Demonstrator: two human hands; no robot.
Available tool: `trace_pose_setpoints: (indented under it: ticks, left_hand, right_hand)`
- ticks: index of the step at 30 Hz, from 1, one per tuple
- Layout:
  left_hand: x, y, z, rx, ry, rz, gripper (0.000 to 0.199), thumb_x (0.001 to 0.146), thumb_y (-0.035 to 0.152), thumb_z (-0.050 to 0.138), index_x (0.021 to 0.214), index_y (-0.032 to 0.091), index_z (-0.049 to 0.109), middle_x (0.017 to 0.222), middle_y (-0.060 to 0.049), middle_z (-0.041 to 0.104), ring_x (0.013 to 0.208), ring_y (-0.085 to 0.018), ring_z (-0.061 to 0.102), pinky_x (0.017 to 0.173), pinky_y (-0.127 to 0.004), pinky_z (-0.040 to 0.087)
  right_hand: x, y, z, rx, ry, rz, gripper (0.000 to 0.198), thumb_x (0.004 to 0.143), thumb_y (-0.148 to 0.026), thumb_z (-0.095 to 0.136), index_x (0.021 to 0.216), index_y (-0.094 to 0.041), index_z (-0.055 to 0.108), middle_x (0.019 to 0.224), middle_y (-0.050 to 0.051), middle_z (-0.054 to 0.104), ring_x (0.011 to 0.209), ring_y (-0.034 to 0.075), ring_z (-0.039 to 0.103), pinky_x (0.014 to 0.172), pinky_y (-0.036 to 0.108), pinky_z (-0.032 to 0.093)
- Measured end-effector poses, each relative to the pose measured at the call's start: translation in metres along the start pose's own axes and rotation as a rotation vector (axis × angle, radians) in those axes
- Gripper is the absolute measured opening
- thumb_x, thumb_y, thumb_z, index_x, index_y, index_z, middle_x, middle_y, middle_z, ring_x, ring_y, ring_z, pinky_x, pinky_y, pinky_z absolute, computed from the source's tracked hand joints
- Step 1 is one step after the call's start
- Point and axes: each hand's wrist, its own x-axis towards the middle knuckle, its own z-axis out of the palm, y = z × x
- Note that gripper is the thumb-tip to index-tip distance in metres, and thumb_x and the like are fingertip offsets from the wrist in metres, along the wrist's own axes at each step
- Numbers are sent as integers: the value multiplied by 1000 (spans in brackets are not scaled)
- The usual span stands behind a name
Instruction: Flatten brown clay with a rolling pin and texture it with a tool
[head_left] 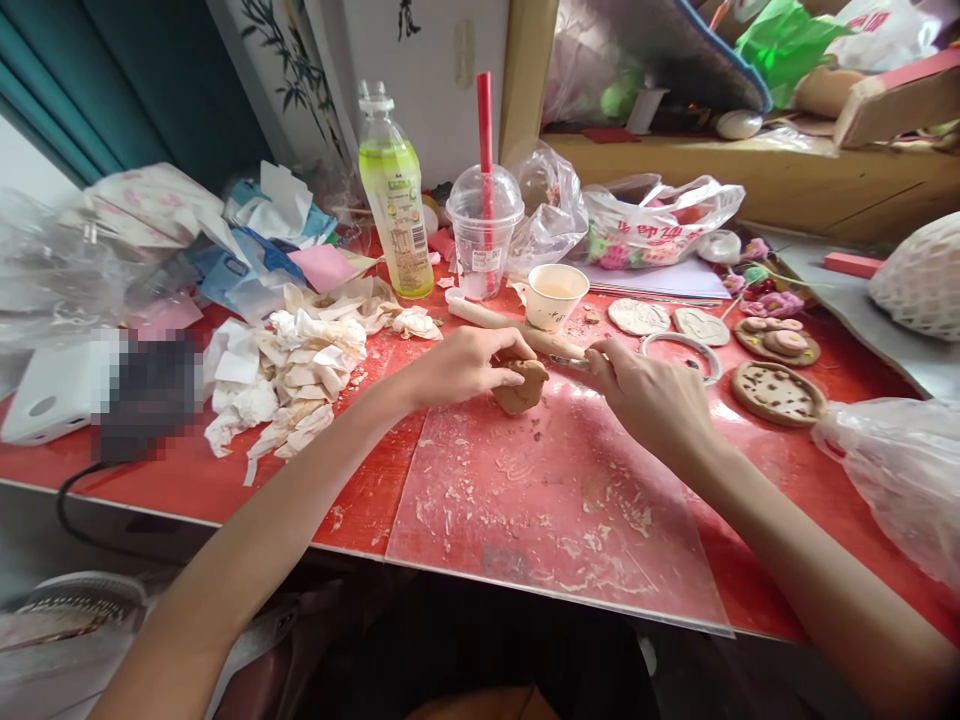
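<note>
My left hand (480, 362) is closed around a lump of brown clay (523, 388), thumb and fingers on its upper left side. The lump sits at the far part of a clear plastic sheet (525, 490). My right hand (649, 395) is closed on a thin tool (571, 362) whose narrow tip points left at the lump, a small gap apart. Most of the tool is hidden in the fingers, so its exact kind does not show. Just behind both hands lies a pale rolling pin (517, 330). Clay crumbs and dried smears cover the sheet.
Behind the rolling pin stand a paper cup (556, 295), a lidded plastic cup (484, 235) and a green drink bottle (397, 200). Crumpled tissues (292, 360) pile up at left. Flat clay discs (776, 392) and a white ring (681, 358) lie at right, near a plastic bag (900, 480).
</note>
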Motion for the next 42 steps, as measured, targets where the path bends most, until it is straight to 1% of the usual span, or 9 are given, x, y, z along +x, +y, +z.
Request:
trace_pose_setpoints:
  ticks: [4,8,13,19,24,29,36,39,42]
  left_hand:
    - [2,0,7,29,167,122,17,82,11,55,96,15,61,96,-4,65,91,-13,60,84,-29,48]
    - [3,-3,10,161,36,130,29,84,17,54,113,18,57,105,-7,56,98,-16,55,91,-35,45]
    - [0,4,1,53,-48,10,15,85,16,50,99,15,56,94,-5,63,87,-13,61,80,-29,49]
    - [-9,31,-1,58,385,-36,22,84,29,56,103,18,53,98,-3,67,87,-14,63,79,-28,49]
    - [-9,21,15,202,46,-109,13,86,26,52,93,16,57,87,-4,69,79,-15,65,72,-29,50]
    - [-3,23,12,151,305,-87,18,86,29,54,98,16,56,94,-4,69,84,-13,64,76,-27,49]
    - [0,17,7,353,-138,-114,20,85,33,52,93,17,60,94,-6,67,87,-18,62,75,-30,45]
    - [11,23,-3,428,-151,4,28,85,39,52,100,18,62,112,-7,62,108,-21,54,88,-33,42]
    - [23,28,-3,608,-172,27,25,83,34,53,97,17,65,100,-7,65,103,-23,54,87,-34,40]
  right_hand:
    - [0,0,-3,8,24,38,38,96,-36,27,97,-17,60,59,5,61,45,13,40,50,27,12]
    - [-1,0,-2,15,24,33,37,95,-37,28,97,-17,60,61,5,62,47,14,44,49,27,13]
    - [1,5,2,64,1,-5,38,96,-40,27,102,-19,58,71,7,68,51,16,52,48,27,16]
    - [2,7,8,166,-75,-196,31,96,-38,29,102,-18,53,93,9,67,68,21,62,45,27,18]
    - [4,6,19,122,39,-224,28,95,-35,37,109,-14,51,97,12,66,80,24,62,49,29,25]
    - [6,7,29,158,140,-235,25,93,-30,42,109,-13,51,97,12,66,89,26,61,62,32,36]
    - [5,2,26,296,283,-247,28,93,-30,42,112,-13,51,100,14,64,90,27,60,71,35,42]
    - [2,-3,21,446,249,-261,25,94,-31,37,106,-16,53,99,12,66,91,26,61,72,35,44]
    - [1,-7,21,525,230,-280,27,96,-31,32,101,-18,55,101,10,67,93,25,62,75,36,44]
